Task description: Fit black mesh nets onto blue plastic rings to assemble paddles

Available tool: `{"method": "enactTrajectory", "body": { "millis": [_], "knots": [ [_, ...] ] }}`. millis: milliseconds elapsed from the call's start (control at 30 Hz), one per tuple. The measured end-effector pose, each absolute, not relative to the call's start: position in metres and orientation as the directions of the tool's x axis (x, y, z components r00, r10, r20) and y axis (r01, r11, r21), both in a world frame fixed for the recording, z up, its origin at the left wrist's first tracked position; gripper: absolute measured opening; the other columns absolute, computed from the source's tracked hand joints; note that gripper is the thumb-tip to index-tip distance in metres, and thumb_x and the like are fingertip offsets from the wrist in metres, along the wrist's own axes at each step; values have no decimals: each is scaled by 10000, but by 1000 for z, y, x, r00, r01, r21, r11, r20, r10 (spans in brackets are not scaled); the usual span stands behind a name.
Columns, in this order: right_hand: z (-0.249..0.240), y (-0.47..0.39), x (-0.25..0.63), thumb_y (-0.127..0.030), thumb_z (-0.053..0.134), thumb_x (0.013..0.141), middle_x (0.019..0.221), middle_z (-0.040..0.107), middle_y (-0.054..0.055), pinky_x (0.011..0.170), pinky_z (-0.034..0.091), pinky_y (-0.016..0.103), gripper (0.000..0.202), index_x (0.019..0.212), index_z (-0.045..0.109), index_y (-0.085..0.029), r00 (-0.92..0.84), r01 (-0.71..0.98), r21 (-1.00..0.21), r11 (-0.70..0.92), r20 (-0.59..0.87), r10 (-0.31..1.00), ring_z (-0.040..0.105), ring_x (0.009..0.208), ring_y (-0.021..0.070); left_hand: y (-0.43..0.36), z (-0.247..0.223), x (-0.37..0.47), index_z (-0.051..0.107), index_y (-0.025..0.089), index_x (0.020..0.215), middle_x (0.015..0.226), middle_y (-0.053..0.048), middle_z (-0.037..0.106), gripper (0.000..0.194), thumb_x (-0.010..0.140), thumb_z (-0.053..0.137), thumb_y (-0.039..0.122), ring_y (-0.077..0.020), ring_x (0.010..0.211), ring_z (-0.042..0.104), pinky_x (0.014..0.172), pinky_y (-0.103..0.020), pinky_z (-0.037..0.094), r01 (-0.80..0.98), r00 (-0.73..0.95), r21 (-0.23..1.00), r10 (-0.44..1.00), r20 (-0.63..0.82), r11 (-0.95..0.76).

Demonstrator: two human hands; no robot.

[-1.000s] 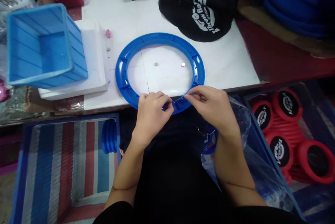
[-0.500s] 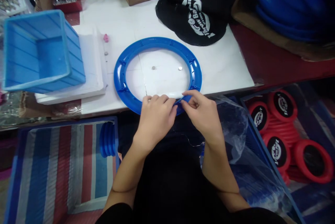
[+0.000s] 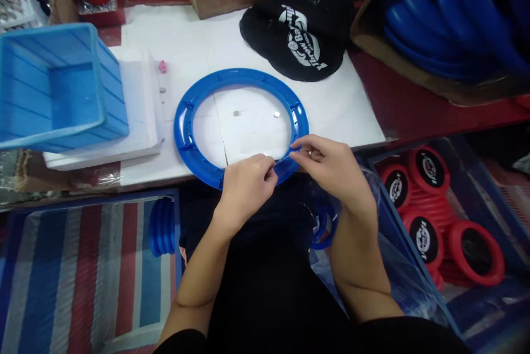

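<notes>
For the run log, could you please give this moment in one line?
ring: over sheet; left hand: holding near edge; right hand: at near right rim; discs: seen through ring

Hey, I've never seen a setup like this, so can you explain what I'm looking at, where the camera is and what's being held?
There's no machine here: these are a person's bare hands, seen by one camera worn on their head, looking forward and down. On a white sheet lies a blue ring, with two small discs showing through its opening. Beyond it is a black cloth with white lettering; at the left, a blue bin stands on a white slab. The left hand is curled over the ring's near edge, hiding its grip. The right hand has thumb and forefinger close together at the edge beside it; anything between them is too small to make out.
</notes>
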State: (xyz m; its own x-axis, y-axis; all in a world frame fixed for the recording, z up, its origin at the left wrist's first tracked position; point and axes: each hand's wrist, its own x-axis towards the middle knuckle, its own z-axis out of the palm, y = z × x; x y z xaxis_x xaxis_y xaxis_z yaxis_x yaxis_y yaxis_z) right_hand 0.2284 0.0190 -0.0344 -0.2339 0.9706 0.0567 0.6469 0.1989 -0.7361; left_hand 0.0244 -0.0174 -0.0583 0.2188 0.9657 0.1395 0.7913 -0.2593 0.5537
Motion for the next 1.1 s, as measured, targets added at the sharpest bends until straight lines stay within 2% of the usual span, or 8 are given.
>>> {"method": "enactTrajectory", "body": {
  "millis": [67, 200, 400, 500, 633, 767, 867, 1100],
  "knots": [
    [-42, 22, 228, -291, 725, 939, 795, 680, -12, 700, 474, 310, 82, 989, 746, -229, -235, 661, -715, 225, 88, 968, 632, 704, 172, -17, -59, 26, 742, 235, 887, 876, -20, 794, 141, 941, 634, 161, -198, 736, 700, 587, -318, 395, 792, 212, 554, 967, 144, -256],
    [-58, 19, 228, -303, 732, 941, 767, 637, -44, 676, 455, 296, 164, 1092, 732, -240, -207, 641, -743, 194, 77, 975, 595, 646, 144, -17, -60, 23, 749, 237, 915, 899, -11, 799, 143, 942, 634, 158, -197, 778, 718, 602, -317, 412, 785, 219, 564, 967, 133, -256],
    [-58, 1, 216, -262, 703, 958, 742, 627, -49, 680, 429, 293, 228, 1183, 726, -238, -182, 685, -709, 164, 51, 982, 607, 661, 153, -15, -50, -5, 762, 245, 1084, 1022, -11, 809, 169, 1003, 615, 224, -200, 911, 763, 675, -314, 483, 702, 408, 602, 908, 98, -381],
    [-53, -7, 203, -235, 688, 959, 711, 612, -43, 676, 407, 297, 200, 1153, 736, -239, -181, 734, -660, 164, 42, 983, 615, 687, 172, -13, -43, -3, 749, 209, 1063, 987, -46, 793, 159, 1024, 603, 258, -224, 856, 756, 644, -331, 465, 759, 444, 505, 894, 60, -411],
    [-47, -11, 198, -234, 679, 953, 654, 563, -54, 633, 366, 298, 185, 1127, 739, -254, -146, 775, -623, 110, -7, 989, 562, 632, 174, -10, -45, 11, 712, 172, 950, 909, -66, 762, 171, 1006, 551, 159, -224, 743, 718, 572, -347, 372, 820, 474, 348, 880, 31, -454],
    [-41, -3, 215, -287, 684, 964, 665, 555, -50, 631, 398, 293, 193, 1142, 747, -249, -249, 658, -748, 83, -113, 962, 538, 616, 163, -9, -53, 11, 701, 200, 966, 923, -28, 771, 155, 1013, 553, 209, -207, 761, 705, 578, -337, 331, 808, 460, 394, 887, 44, -439],
    [-37, 7, 229, -340, 726, 956, 730, 582, -32, 634, 421, 293, 175, 1096, 754, -239, -263, 564, -822, 75, -93, 960, 535, 636, 153, -10, -54, 7, 690, 210, 941, 916, -11, 772, 155, 1003, 549, 219, -190, 754, 685, 585, -325, 299, 799, 445, 439, 895, 29, -411],
    [-42, 19, 228, -294, 756, 911, 643, 505, -58, 604, 356, 296, 115, 846, 689, -227, -187, 620, -782, 64, -68, 980, 449, 609, 132, -9, -55, 5, 686, 205, 924, 901, -12, 763, 171, 997, 532, 201, -182, 776, 685, 606, -324, 303, 776, 450, 477, 892, 40, -413]
  ]
}}
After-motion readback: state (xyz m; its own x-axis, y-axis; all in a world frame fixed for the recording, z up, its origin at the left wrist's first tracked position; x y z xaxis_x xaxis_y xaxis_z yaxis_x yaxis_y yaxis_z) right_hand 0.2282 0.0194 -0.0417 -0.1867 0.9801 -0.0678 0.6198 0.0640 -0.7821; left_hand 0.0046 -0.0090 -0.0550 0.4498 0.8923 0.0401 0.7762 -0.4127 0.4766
